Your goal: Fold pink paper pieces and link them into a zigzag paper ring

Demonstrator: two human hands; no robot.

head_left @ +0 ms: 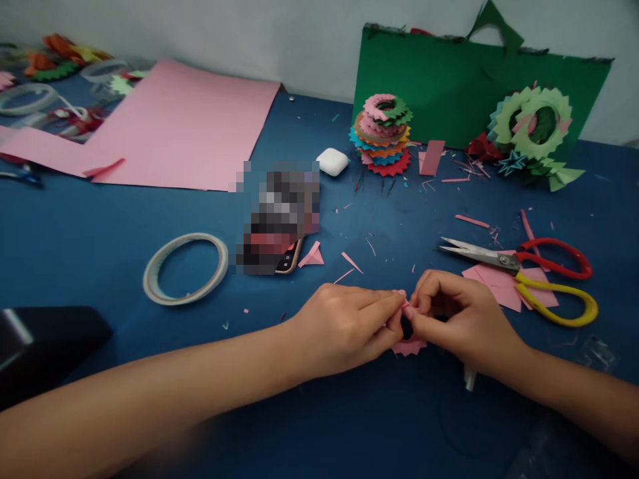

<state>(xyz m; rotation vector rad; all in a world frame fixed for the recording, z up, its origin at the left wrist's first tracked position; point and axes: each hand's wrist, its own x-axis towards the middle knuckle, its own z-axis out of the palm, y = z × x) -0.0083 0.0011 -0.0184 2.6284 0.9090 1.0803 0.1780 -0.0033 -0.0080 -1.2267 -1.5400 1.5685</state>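
Both hands meet over a pink folded-paper ring (pixel 410 347) with a zigzag edge, low in the middle of the head view. My left hand (pixel 344 326) grips the ring's left side, its fingers pressed together. My right hand (pixel 456 316) pinches the ring's upper right between thumb and fingertips. The fingers cover much of the ring. Just beyond my right hand lie open-bladed scissors (pixel 509 261) with one red and one yellow handle, resting on pink paper pieces (pixel 492 285).
A tape roll (pixel 150 276), a phone (pixel 287 256) and a white earbud case (pixel 332 161) lie on the blue table. Behind stand stacked colourful paper rings (pixel 382 136), a green board (pixel 434 80) and pale green rings (pixel 504 120). Pink sheet (pixel 184 126) at back left; scraps lie scattered.
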